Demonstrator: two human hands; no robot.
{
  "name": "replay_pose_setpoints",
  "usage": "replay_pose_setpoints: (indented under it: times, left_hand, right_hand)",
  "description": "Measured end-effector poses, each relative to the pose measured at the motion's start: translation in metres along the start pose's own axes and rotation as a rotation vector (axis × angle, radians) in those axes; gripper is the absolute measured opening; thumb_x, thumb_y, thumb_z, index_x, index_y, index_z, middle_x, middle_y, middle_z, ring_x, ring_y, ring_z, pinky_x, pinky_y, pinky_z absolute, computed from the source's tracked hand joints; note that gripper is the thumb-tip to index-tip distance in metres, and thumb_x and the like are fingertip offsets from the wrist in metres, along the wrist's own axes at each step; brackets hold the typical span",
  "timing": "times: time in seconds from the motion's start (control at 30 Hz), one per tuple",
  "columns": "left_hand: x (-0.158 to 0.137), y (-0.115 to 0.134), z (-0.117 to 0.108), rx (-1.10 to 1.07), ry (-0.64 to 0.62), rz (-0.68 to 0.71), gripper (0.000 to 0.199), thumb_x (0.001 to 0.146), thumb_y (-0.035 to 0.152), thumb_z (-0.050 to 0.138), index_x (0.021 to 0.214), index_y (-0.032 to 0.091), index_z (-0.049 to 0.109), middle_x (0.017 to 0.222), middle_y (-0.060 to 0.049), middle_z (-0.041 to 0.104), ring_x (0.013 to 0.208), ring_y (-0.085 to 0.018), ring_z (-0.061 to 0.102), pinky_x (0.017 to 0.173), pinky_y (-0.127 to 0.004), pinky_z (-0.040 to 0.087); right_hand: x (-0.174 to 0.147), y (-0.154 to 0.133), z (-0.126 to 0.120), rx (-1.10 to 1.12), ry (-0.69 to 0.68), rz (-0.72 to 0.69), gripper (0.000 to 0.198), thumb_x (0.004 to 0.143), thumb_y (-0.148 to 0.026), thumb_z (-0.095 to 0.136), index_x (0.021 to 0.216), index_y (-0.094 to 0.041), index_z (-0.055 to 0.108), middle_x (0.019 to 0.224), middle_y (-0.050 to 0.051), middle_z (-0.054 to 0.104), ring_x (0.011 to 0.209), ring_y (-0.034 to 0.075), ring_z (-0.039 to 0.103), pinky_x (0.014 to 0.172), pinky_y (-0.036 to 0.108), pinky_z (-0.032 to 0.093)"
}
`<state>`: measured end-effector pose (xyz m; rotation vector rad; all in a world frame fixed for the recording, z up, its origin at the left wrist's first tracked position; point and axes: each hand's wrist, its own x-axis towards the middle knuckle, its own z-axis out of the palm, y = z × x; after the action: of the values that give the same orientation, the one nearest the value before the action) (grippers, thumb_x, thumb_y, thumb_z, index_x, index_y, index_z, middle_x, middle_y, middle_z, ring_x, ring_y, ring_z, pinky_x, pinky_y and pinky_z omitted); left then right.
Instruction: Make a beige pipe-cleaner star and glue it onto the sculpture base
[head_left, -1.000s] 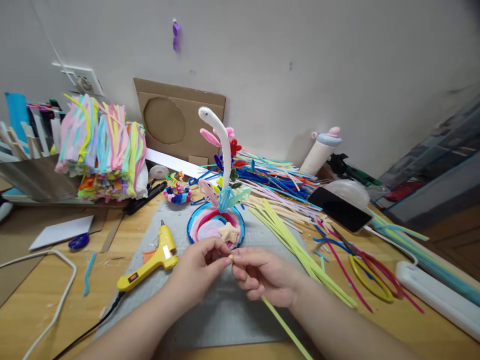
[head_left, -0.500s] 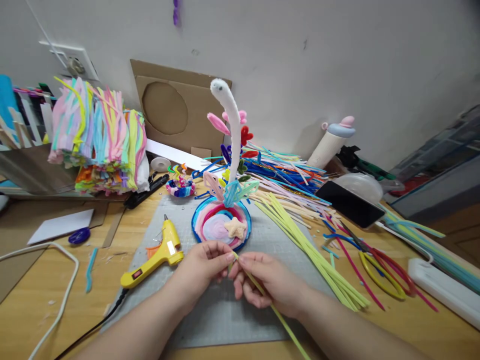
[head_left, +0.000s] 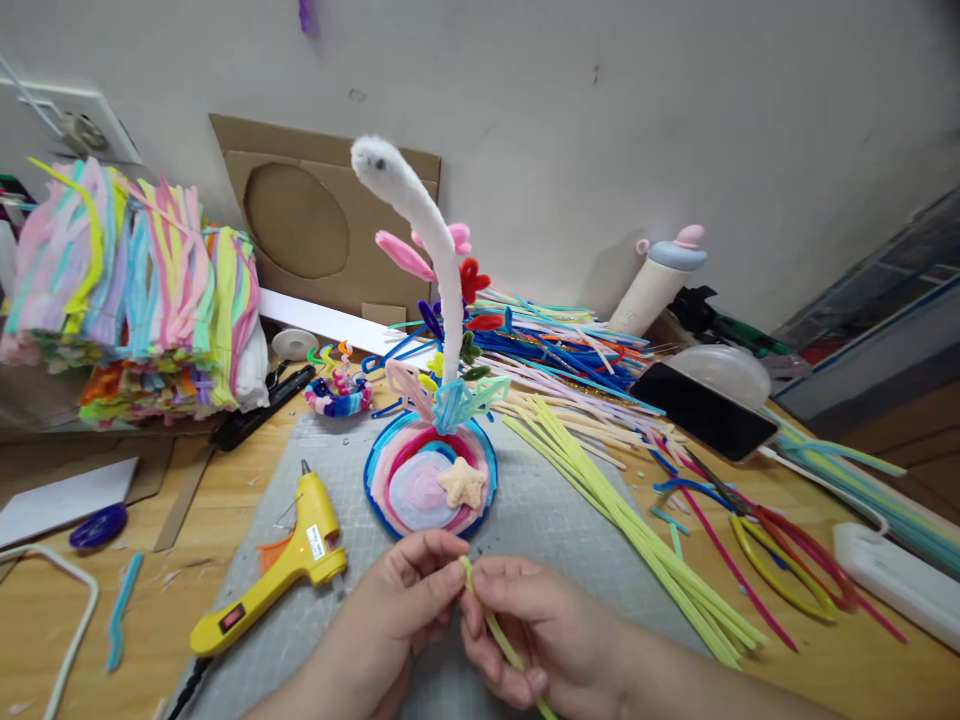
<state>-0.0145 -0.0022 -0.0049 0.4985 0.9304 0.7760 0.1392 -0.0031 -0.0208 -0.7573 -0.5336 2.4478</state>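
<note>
My left hand (head_left: 409, 610) pinches the tip of a light yellow-green pipe cleaner (head_left: 501, 637) between thumb and finger. Close beside it, my right hand (head_left: 551, 625) grips the same stem just below the tip, and its length runs down across the palm. Just beyond my fingers is a round pipe-cleaner base (head_left: 375, 475) in blue, pink and lilac rings, bearing a cream star (head_left: 462, 485). Out of its back rises a white fuzzy stalk (head_left: 424, 215) with a dark spot near its bent top, among coloured petals and loops.
A yellow glue gun (head_left: 281, 575) lies left on the grey cutting mat (head_left: 300, 480). Yellow-green pipe cleaners (head_left: 622, 510) spread to the right, near scissors (head_left: 776, 570) and a phone (head_left: 701, 410). Pipe-cleaner bundles (head_left: 135, 270) stand at the left, and cardboard (head_left: 390, 200) leans on the wall.
The view has shifted, so most things on the table sit lower, and those at the left lie further left. Both hands keep their pinch on the pipe cleaner, whose tip now looks bent over.
</note>
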Motion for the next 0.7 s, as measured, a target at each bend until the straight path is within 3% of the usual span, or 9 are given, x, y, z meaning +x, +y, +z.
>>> replay_pose_setpoints:
  times: [0.2, 0.4, 0.7]
  left_hand:
    - [0.001, 0.000, -0.001, 0.146, 0.048, 0.080, 0.032, 0.057, 0.040, 0.082, 0.072, 0.016, 0.068, 0.056, 0.001, 0.060, 0.054, -0.010, 0.048, 0.054, -0.022, 0.032]
    - [-0.001, 0.007, -0.003, 0.207, 0.054, 0.197, 0.026, 0.055, 0.036, 0.083, 0.063, 0.015, 0.068, 0.071, 0.001, 0.059, 0.063, -0.010, 0.048, 0.059, -0.022, 0.034]
    - [-0.002, 0.017, -0.009, 0.224, 0.022, 0.219, 0.024, 0.061, 0.034, 0.080, 0.065, 0.015, 0.066, 0.068, 0.002, 0.054, 0.058, -0.008, 0.040, 0.055, -0.021, 0.030]
  right_hand:
    - [-0.002, 0.001, -0.003, -0.040, -0.021, -0.013, 0.030, 0.079, -0.039, 0.061, 0.067, -0.012, 0.056, 0.043, -0.002, 0.055, 0.026, 0.004, 0.043, 0.026, 0.014, 0.017]
    - [-0.006, 0.000, 0.003, -0.113, 0.017, -0.072, 0.032, 0.078, -0.040, 0.064, 0.066, -0.011, 0.057, 0.044, -0.002, 0.056, 0.028, 0.004, 0.045, 0.027, 0.013, 0.018]
    - [-0.008, -0.001, 0.009, -0.144, 0.053, -0.101, 0.039, 0.077, -0.047, 0.063, 0.074, -0.008, 0.062, 0.049, 0.001, 0.061, 0.028, 0.003, 0.047, 0.026, 0.013, 0.016]
